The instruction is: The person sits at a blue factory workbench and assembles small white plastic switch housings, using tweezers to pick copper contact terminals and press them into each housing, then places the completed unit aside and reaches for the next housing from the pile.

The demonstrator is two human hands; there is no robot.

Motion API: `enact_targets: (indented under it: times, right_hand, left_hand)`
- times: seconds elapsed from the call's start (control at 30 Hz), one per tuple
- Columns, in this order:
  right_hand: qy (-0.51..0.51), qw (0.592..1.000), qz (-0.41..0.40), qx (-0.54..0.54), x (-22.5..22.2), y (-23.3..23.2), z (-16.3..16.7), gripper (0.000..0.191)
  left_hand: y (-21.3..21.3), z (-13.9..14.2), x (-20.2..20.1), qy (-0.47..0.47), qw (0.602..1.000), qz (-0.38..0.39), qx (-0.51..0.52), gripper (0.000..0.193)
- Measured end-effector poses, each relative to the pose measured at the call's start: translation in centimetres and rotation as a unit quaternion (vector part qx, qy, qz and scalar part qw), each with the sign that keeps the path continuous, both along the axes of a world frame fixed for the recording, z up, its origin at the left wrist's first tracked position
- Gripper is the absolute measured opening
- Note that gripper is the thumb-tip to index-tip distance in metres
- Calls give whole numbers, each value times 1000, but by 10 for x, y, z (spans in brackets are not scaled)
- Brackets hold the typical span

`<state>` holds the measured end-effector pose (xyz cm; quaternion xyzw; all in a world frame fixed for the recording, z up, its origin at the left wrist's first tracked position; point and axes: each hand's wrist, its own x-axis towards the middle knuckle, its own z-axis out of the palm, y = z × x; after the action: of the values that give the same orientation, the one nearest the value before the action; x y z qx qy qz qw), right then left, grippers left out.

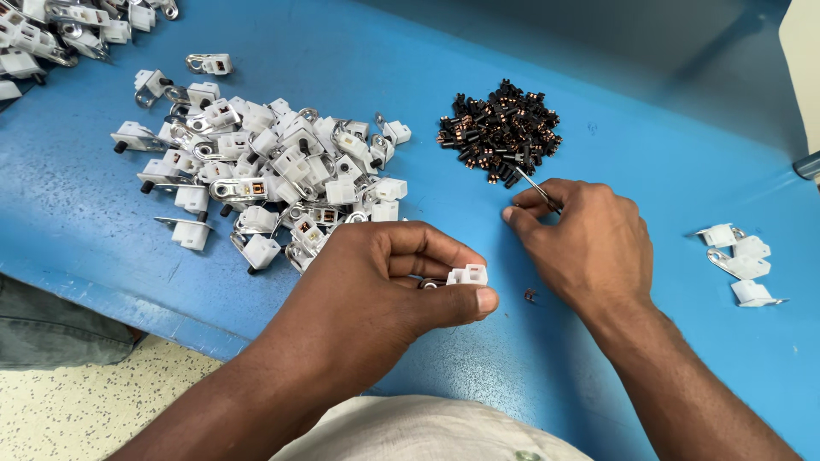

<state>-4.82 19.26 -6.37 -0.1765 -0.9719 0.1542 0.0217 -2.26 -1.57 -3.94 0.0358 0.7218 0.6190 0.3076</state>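
Held part: a small white plastic housing (467, 275), centre of the frame, its open face turned up toward my view, I judge so that its socket stays visible.
Left hand (389, 282): I see thumb and fingers pinched together on the white housing, lifted just off the blue table (649, 145); a bit of metal shows at its left end.
Right hand (581, 243): fingers closed on thin metal tweezers (536, 188), right of centre, tips aimed at the black pile, a hold that suits picking out one small piece.
Black pile: small black coil parts (501, 130), upper centre, just beyond the tweezer tips.
Stray piece: one dark bit (530, 295) on the table between the hands.
White heap: many like housings with metal tabs (265, 171), upper left, near the left hand.
Small group: a few white housings (741, 263) at the right edge, kept well apart from the heap.
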Motion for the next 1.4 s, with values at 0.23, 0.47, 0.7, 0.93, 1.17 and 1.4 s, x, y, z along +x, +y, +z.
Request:
enact_targets:
  times: [0.23, 0.47, 0.7, 0.93, 1.17, 1.4]
  right_hand:
    - [113, 890, 1, -441, 31, -2, 48, 25]
    - [101, 956, 6, -275, 72, -2, 59, 27]
    - [145, 970, 178, -82, 75, 1, 66, 27]
    - [90, 947, 115, -287, 71, 17, 56, 31]
    - [122, 876, 117, -451, 60, 33, 74, 25]
    - [292, 856, 151, -399, 62, -7, 89, 27]
  left_hand:
    - [6, 5, -1, 74, 997, 17, 2, 28]
    - [14, 28, -6, 168, 986, -15, -18, 28]
    - [16, 35, -2, 153, 983, -3, -106, 26]
    - [14, 26, -3, 166, 985, 1, 40, 26]
    - [15, 26, 0, 184, 981, -6, 58, 27]
    - [17, 48, 3, 123, 990, -1, -70, 23]
